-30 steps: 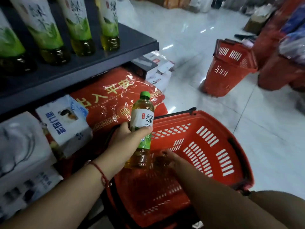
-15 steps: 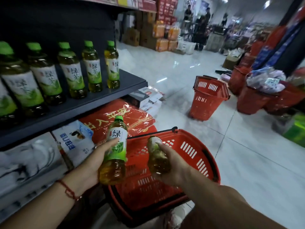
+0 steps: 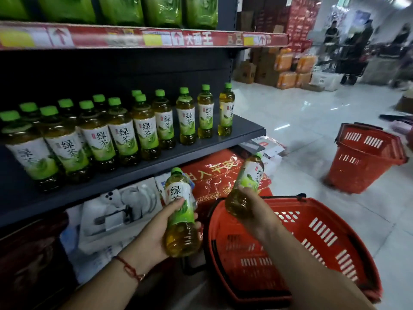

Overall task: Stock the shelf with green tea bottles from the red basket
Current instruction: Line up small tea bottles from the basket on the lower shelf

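Observation:
My left hand (image 3: 154, 229) grips a green tea bottle (image 3: 180, 211) upright, below the dark shelf board (image 3: 243, 133). My right hand (image 3: 252, 211) holds a second green tea bottle (image 3: 248, 180) by its lower half, tilted with the cap pointing up and right, above the red basket (image 3: 348, 249). The basket sits on the floor at my right and its inside looks bare. Several green tea bottles (image 3: 145, 128) stand in rows on the shelf, with bare board to the right of the last one (image 3: 226, 110).
Below the shelf lie a red packaged bundle (image 3: 214, 173) and white boxed goods (image 3: 116, 211). A second red basket (image 3: 366, 157) stands on the tiled floor to the right. Green packs fill the upper shelf (image 3: 143, 39). Stacked cartons and people are far back.
Both hands have risen from the basket toward the shelf, each with a bottle. The right-hand bottle came out of the basket and now tilts up. The view has lifted to show the whole shelf.

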